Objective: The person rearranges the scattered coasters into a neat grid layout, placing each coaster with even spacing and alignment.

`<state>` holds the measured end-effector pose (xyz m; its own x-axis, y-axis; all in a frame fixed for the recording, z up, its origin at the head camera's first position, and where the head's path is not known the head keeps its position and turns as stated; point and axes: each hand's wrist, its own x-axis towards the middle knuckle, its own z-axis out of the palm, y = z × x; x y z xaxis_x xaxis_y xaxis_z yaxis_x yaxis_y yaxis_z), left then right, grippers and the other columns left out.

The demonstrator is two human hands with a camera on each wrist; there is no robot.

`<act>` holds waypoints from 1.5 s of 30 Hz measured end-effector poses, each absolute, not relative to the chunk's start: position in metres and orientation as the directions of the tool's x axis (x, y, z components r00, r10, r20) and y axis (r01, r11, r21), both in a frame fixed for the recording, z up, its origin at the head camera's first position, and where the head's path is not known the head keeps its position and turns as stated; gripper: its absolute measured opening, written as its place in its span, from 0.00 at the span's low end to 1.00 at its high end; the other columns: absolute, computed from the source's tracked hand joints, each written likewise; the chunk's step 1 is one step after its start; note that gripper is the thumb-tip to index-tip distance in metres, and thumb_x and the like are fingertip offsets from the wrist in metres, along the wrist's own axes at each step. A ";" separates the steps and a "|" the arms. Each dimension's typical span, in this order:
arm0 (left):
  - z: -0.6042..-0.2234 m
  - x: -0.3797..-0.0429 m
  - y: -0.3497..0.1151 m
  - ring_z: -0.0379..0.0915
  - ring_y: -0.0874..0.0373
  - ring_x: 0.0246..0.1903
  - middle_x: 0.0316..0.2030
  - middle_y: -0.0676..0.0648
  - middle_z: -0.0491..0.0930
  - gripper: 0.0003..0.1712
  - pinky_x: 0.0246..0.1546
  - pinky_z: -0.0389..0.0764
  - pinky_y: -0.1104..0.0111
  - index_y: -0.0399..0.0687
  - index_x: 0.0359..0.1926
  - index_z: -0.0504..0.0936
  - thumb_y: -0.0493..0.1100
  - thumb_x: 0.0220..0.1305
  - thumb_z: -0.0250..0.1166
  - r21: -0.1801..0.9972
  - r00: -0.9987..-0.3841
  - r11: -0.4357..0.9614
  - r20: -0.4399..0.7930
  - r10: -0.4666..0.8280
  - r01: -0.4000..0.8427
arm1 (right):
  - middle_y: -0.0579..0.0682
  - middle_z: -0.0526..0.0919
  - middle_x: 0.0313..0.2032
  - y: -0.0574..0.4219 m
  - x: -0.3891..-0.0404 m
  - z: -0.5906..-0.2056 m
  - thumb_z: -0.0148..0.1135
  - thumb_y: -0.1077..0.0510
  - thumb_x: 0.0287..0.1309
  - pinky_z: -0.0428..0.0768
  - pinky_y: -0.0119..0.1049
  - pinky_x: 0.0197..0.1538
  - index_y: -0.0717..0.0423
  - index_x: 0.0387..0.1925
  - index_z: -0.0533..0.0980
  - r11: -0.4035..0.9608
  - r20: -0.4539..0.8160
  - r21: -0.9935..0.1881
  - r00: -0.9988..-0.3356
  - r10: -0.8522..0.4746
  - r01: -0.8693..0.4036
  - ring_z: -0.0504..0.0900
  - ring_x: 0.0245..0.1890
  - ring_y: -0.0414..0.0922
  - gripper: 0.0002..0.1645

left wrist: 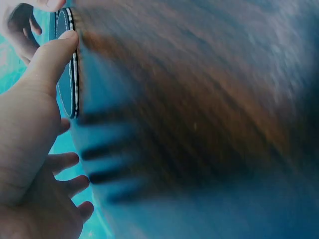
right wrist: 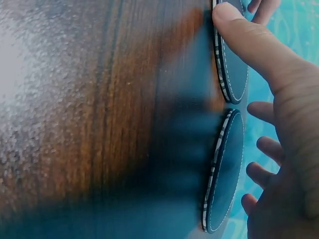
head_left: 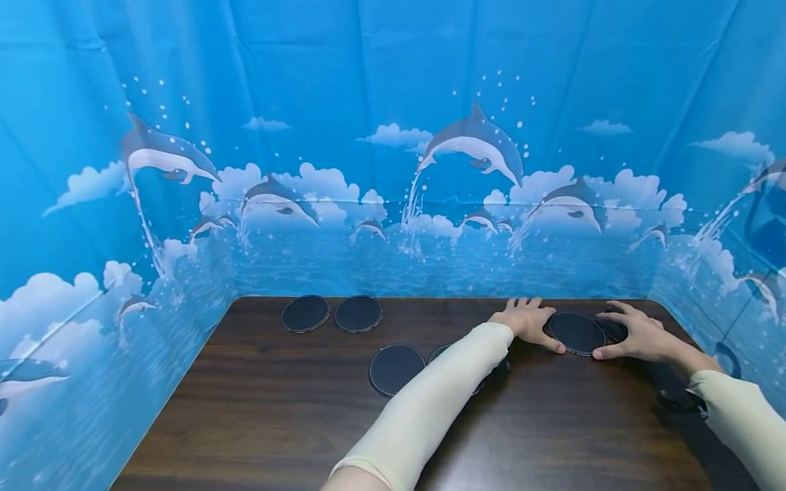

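A round black coaster (head_left: 577, 333) with a pale stitched rim lies near the table's back right edge, between both hands. My left hand (head_left: 525, 320) is on its left side, the thumb (left wrist: 70, 37) laid on the rim and the other fingers spread. From the right, my right hand (head_left: 640, 337) puts its thumb (right wrist: 228, 12) to the rim, its remaining fingers stretched out. A second coaster (right wrist: 227, 172) lies beside the first, partly covered by the right hand in the head view.
Two coasters lie at the back left, one (head_left: 306, 314) beside the other (head_left: 359, 314). Mid-table is another coaster (head_left: 396, 370), next to one partly hidden by the left sleeve (head_left: 440, 381). A blue dolphin-print curtain (head_left: 431, 261) borders the dark wooden table (head_left: 263, 429) at back and sides.
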<state>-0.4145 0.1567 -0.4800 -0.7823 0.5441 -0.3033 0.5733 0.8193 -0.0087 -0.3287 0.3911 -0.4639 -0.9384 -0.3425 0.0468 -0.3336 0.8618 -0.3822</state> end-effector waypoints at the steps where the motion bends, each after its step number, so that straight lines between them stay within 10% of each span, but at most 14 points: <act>1: -0.481 -0.413 0.157 0.42 0.59 0.75 0.77 0.63 0.46 0.56 0.73 0.47 0.56 0.82 0.79 0.47 0.85 0.53 0.57 -0.002 -0.782 0.820 -0.304 0.544 0.572 | 0.78 0.54 0.69 0.390 -0.329 -0.465 0.79 0.38 0.48 0.59 0.76 0.48 0.71 0.66 0.70 0.864 0.044 -0.378 -0.939 -0.342 -0.332 0.54 0.63 0.80 0.55; 22: -0.447 -0.384 0.152 0.53 0.59 0.72 0.72 0.59 0.59 0.47 0.71 0.55 0.55 0.62 0.74 0.67 0.75 0.60 0.64 0.095 -0.781 0.808 -0.214 0.587 0.581 | 0.77 0.55 0.68 0.393 -0.338 -0.470 0.78 0.43 0.52 0.53 0.81 0.50 0.70 0.63 0.73 0.819 0.059 -0.454 -0.929 -0.365 -0.351 0.54 0.64 0.81 0.47; 45: -0.440 -0.363 0.096 0.61 0.66 0.62 0.64 0.59 0.67 0.48 0.66 0.59 0.59 0.56 0.68 0.72 0.76 0.55 0.68 0.213 -0.726 0.716 -0.039 0.686 0.665 | 0.72 0.72 0.63 0.350 -0.298 -0.444 0.80 0.43 0.51 0.67 0.75 0.52 0.68 0.76 0.52 0.777 0.092 -0.517 -0.926 -0.367 -0.359 0.61 0.64 0.77 0.65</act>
<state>-0.3632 0.0963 -0.4402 -0.7261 0.6865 -0.0385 0.6652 0.7156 0.2131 -0.2979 0.3496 -0.4442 -0.9259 -0.3665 0.0919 -0.3590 0.7772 -0.5168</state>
